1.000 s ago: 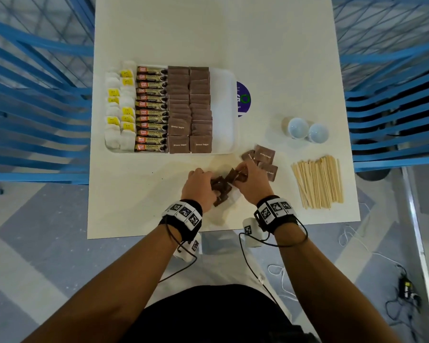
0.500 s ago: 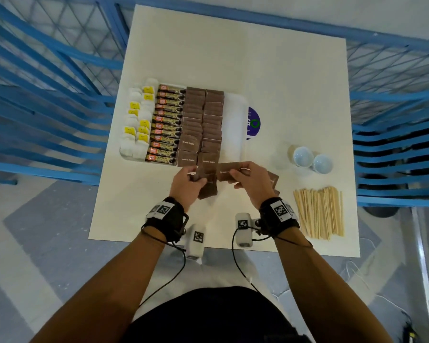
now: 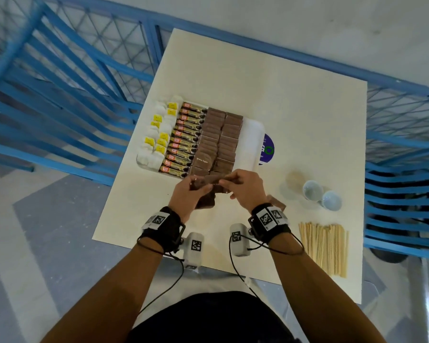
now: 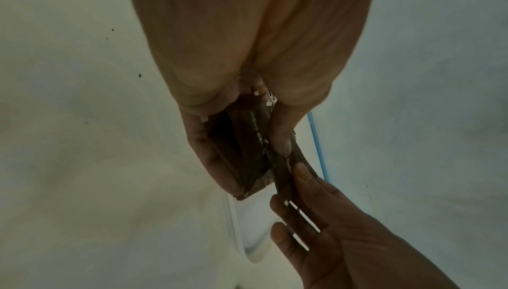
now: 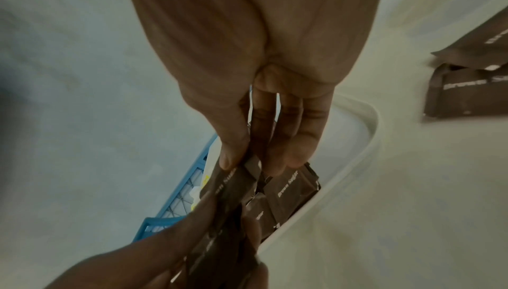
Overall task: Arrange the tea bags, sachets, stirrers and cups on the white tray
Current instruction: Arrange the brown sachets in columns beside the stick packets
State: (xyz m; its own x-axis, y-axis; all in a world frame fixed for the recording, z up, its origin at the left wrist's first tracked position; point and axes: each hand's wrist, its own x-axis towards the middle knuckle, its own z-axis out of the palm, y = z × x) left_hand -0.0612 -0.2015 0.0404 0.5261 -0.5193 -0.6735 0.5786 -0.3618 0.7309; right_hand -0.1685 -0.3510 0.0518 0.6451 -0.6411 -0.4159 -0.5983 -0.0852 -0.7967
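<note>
Both hands are lifting the brown sugar sachets (image 3: 206, 180) off the counter (image 3: 282, 107) toward the white tray (image 3: 252, 134), fingers now pinching them.

1. "Brown Sugar" in pale letters on the brown sachets (image 5: 291, 187) lying in the white tray (image 5: 354, 159).
2. "GRANULES" on the nearest stick sachet (image 3: 175, 167).
3. Square black-and-white marker codes on the wrist bands (image 3: 266, 217).
</note>
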